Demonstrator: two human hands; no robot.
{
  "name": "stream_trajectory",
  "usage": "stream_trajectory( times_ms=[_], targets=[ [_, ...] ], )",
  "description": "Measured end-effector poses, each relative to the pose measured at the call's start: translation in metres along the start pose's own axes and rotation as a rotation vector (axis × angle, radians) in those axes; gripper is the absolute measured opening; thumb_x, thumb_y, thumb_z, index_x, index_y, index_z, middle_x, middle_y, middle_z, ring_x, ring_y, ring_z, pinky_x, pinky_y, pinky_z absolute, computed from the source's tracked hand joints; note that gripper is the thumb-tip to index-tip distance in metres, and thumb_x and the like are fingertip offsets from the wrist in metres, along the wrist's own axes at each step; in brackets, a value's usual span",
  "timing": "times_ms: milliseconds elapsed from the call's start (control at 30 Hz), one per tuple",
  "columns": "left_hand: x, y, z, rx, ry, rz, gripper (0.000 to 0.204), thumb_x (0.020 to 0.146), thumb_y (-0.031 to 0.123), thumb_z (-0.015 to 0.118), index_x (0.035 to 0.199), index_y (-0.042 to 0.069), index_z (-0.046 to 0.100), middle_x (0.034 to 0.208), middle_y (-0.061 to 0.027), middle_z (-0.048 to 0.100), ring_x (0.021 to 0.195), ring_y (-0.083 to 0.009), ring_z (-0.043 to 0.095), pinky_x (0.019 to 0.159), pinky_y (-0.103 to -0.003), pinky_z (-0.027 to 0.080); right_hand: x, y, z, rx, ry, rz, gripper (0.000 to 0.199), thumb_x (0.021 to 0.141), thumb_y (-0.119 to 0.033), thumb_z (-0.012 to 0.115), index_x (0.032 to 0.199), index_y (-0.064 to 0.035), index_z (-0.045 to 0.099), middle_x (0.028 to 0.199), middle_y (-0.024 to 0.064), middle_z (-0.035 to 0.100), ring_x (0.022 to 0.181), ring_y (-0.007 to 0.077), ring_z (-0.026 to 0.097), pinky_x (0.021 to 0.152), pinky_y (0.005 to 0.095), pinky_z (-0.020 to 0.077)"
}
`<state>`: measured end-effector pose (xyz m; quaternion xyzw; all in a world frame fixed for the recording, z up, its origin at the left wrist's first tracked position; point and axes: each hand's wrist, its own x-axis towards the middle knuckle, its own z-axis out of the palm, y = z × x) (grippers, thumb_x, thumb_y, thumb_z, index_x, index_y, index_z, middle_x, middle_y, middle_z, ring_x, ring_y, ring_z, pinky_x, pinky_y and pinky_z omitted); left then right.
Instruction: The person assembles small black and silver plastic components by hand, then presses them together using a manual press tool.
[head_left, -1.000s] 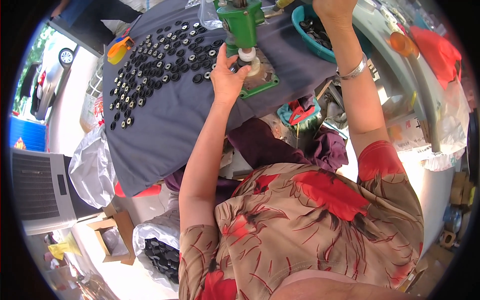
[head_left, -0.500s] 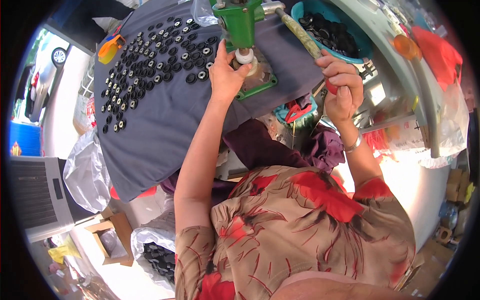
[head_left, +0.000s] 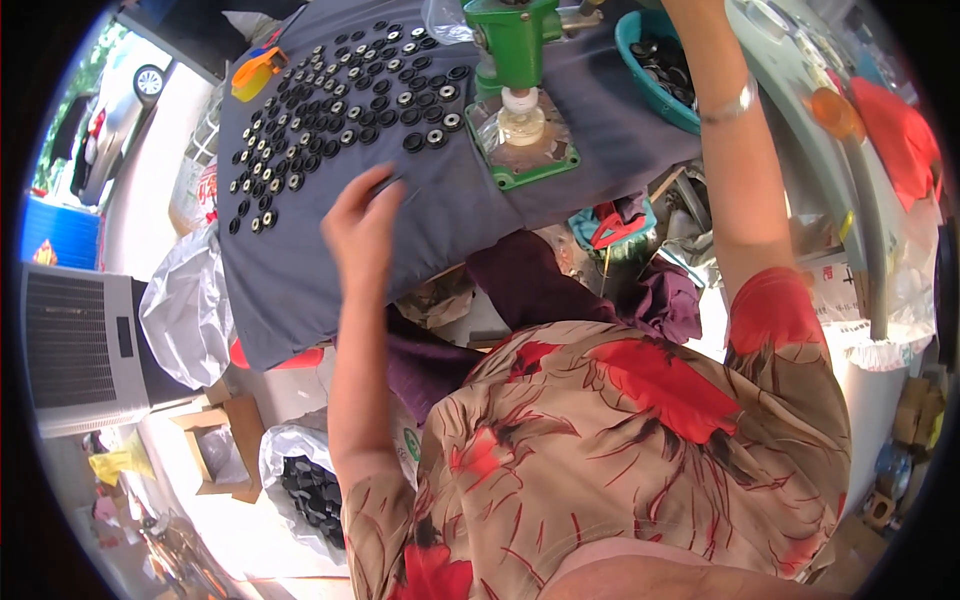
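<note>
a grey cloth [head_left: 330, 290] covered the table, a green press [head_left: 515, 60] stood at its far edge, rows of black buttons [head_left: 330, 110] lay left of it, and the left hand [head_left: 362, 225], fingers narrowed, pinched a small dark piece just beside them, while the right hand reached out of view.

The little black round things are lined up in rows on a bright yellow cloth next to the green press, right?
Not quite. The head view shows the small black round pieces lined up in rows beside the green press, but the cloth under them is dark grey, not bright yellow. The only yellowish thing nearby is a small orange-and-yellow tool at the cloth's far corner.
</note>
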<state>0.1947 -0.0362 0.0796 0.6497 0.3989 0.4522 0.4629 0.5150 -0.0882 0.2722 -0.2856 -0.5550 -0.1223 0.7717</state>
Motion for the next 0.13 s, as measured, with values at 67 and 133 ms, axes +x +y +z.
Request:
stream_trajectory(
  times_ms=[67, 133],
  targets=[
    [-0.033, -0.002, -0.079, 0.010, 0.165, -0.049, 0.026, 0.082, 0.006, 0.065, 0.106, -0.004, 0.069, 0.096, -0.0073, 0.068, 0.085, -0.0140, 0.062, 0.078, -0.024, 0.049, 0.011, 0.018, 0.011, 0.026, 0.072, 0.167, 0.025, 0.098, -0.023, 0.049, 0.084, -0.0029, 0.058, 0.066, 0.0037, 0.054, 0.050, 0.0101, 0.049, 0.043, 0.0240, 0.0412],
    [-0.081, -0.011, -0.166, 0.059, 0.362, -0.066, 0.027, 0.082, 0.005, 0.061, 0.106, -0.006, 0.068, 0.096, -0.0103, 0.068, 0.086, -0.0176, 0.064, 0.079, -0.027, 0.051, 0.010, 0.017, 0.018, 0.063, 0.101, 0.191, 0.025, 0.097, -0.024, 0.050, 0.085, -0.0037, 0.058, 0.066, 0.0027, 0.054, 0.049, 0.0091, 0.048, 0.042, 0.0233, 0.0397]
  ],
)
